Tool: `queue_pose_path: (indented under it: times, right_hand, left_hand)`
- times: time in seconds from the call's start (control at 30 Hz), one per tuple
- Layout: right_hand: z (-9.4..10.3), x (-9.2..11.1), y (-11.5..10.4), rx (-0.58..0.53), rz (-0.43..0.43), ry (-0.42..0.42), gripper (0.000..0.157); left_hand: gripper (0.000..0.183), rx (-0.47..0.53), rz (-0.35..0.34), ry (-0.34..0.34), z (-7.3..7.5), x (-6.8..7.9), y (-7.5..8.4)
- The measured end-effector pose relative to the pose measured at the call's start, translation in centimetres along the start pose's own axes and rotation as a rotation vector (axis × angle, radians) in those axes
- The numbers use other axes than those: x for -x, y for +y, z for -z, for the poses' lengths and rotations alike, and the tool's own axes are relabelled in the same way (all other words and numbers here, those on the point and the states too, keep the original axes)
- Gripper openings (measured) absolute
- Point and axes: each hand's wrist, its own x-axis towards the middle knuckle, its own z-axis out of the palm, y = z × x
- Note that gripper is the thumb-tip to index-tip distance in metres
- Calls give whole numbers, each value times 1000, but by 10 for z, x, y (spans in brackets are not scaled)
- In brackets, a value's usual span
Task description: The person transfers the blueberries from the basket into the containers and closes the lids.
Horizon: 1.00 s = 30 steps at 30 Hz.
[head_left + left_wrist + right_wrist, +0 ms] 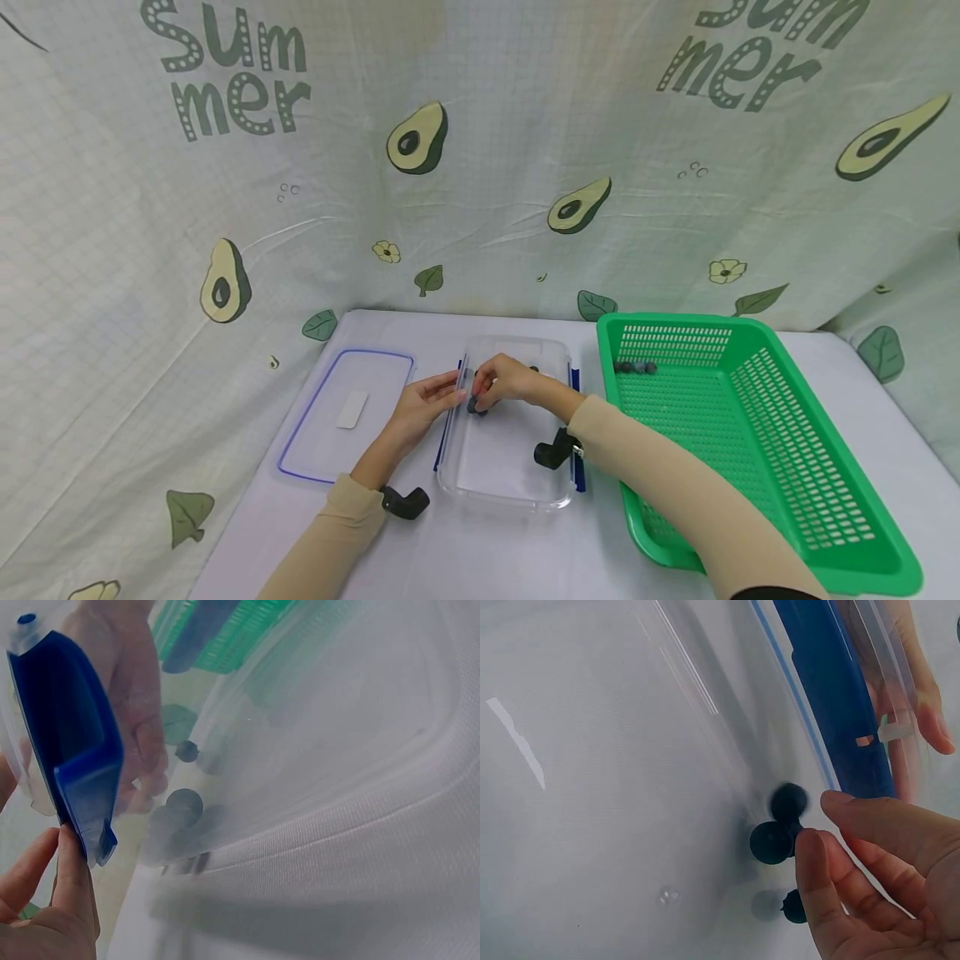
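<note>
At the bottom of the frame, two beige sleeves [326, 542] reach over the white worktop [465, 558], a black device [406, 503] on each wrist; just beyond, at the centre, stands a clear box [502, 467], with blue latches [82, 735] down its sides. The left hand [422, 407] lies at the box's left side, its fingers fairly straight and touching a latch; the right hand [506, 379] is bent down into the box's left part, its fingers curled at a few dark balls [771, 841]; whether they pinch one, I cannot tell. Left of centre lies a clear lid [315, 442] with a blue edge, a white label [352, 410] within its outline; another dark ball [534, 368] shows farther back in the box; on the right stands a green basket [682, 319], a short row of balls [634, 367] at its far left; behind everything hangs an avocado-print cloth [480, 167].
</note>
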Motion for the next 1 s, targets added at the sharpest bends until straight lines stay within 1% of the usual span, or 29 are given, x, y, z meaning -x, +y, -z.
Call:
queue_pose_path:
  times: [0.27, 0.43, 0.6, 0.77, 1.0]
  right_hand:
    - [1, 0, -1, 32, 2, 17, 19]
    - [2, 2, -4, 40, 3, 22, 19]
    - [5, 4, -9, 52, 2, 49, 17]
    - [13, 10, -17, 19, 7, 70, 19]
    - [27, 17, -22, -32, 21, 101, 23]
  left_hand:
    - [51, 2, 4, -2, 0, -2, -1]
    - [53, -11, 10, 7, 1, -1, -1]
    - [52, -8, 7, 9, 0, 0, 0]
    - [51, -12, -1, 15, 0, 1, 0]
    - [52, -10, -1, 11, -1, 1, 0]
